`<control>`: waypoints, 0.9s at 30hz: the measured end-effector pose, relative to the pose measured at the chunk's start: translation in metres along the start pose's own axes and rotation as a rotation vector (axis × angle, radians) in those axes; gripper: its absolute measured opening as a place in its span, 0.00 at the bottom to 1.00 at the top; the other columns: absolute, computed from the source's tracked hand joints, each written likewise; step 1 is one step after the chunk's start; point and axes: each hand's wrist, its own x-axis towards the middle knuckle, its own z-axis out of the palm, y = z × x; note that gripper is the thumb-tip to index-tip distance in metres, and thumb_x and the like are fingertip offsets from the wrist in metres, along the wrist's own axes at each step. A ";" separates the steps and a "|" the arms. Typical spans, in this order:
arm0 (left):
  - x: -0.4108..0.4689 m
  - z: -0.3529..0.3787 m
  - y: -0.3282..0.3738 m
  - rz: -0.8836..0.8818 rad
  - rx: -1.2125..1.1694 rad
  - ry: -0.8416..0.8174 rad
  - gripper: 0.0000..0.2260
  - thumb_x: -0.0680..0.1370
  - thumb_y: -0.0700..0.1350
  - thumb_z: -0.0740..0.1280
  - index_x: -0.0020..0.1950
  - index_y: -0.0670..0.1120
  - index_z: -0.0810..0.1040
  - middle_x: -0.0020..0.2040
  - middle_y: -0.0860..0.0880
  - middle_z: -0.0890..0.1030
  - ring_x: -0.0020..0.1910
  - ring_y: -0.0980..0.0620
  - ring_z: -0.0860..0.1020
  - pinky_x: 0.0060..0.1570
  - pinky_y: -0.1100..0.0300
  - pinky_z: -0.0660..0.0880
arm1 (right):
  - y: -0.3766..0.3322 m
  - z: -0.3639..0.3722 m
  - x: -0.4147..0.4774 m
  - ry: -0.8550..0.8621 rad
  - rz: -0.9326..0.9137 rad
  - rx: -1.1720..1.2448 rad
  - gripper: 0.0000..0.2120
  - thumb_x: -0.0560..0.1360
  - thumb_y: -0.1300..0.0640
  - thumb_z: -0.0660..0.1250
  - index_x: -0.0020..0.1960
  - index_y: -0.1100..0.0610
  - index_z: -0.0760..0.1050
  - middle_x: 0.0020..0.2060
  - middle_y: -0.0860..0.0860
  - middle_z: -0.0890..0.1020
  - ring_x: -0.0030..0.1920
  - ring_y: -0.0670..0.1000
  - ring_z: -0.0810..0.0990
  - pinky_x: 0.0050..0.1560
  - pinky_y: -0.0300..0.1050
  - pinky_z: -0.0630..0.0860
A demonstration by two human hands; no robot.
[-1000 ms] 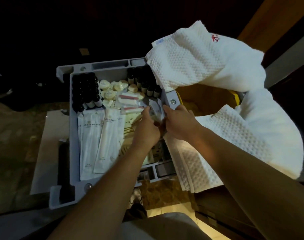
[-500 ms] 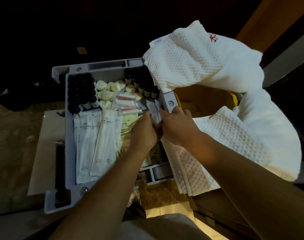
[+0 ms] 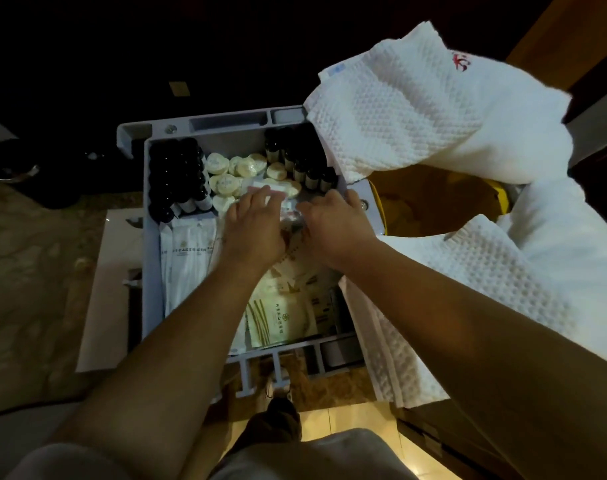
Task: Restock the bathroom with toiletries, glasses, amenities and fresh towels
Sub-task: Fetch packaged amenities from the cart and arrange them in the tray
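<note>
- A dim room with a brown marbled floor point(image 3: 35, 271). A grey plastic cart tray point(image 3: 225, 119) stands above it and holds the restocking stock.
- The small clear sachets point(image 3: 290, 216) lie near the middle of the tray, towards its right edge, between the two hands. They are probably being sorted to pick out a set for the bathroom.
- The left hand point(image 3: 257, 223) lies flat over the sachets, its fingers point(image 3: 260, 199) stretched forward and close together, touching a pink-striped one.
- The right hand point(image 3: 333, 220) sits at the tray's right edge with its fingers bent downward. The tips are hidden, so I cannot tell whether they pinch a sachet.
- Round cream soap discs point(image 3: 225, 171) are heaped just beyond the hands, and black-capped dark bottles point(image 3: 177, 178) fill the far left corner. More bottles stand towards the far right corner.
- Long white paper sleeves point(image 3: 187, 258) line the left edge, and pale green-striped flat packets point(image 3: 277, 317) fill the near side beneath the forearms.
- White waffle-weave towels point(image 3: 416, 109) hang over the far right corner and along the right edge, by the right forearm. They crowd the reach there and cover some bottles.
- A yellow liner bag point(image 3: 496, 192) gapes beyond the right edge.
</note>
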 end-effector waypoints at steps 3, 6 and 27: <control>0.014 0.001 -0.014 0.005 0.019 -0.038 0.29 0.78 0.52 0.68 0.79 0.59 0.64 0.82 0.49 0.61 0.81 0.46 0.57 0.77 0.45 0.53 | -0.004 0.006 0.013 -0.012 -0.018 -0.013 0.17 0.80 0.58 0.62 0.68 0.53 0.74 0.61 0.54 0.80 0.66 0.59 0.72 0.69 0.58 0.62; 0.016 0.000 -0.021 0.043 0.028 -0.005 0.28 0.77 0.50 0.67 0.77 0.61 0.67 0.79 0.51 0.67 0.76 0.46 0.65 0.74 0.46 0.60 | -0.005 0.012 0.022 -0.021 -0.016 0.031 0.19 0.79 0.58 0.63 0.70 0.53 0.73 0.63 0.54 0.79 0.67 0.59 0.72 0.71 0.58 0.62; -0.030 -0.056 -0.002 0.099 -0.455 0.449 0.11 0.83 0.44 0.67 0.64 0.50 0.84 0.64 0.52 0.82 0.65 0.51 0.74 0.69 0.59 0.68 | 0.016 -0.043 -0.040 0.269 0.267 0.914 0.20 0.85 0.49 0.63 0.75 0.53 0.73 0.63 0.46 0.81 0.65 0.48 0.76 0.64 0.37 0.71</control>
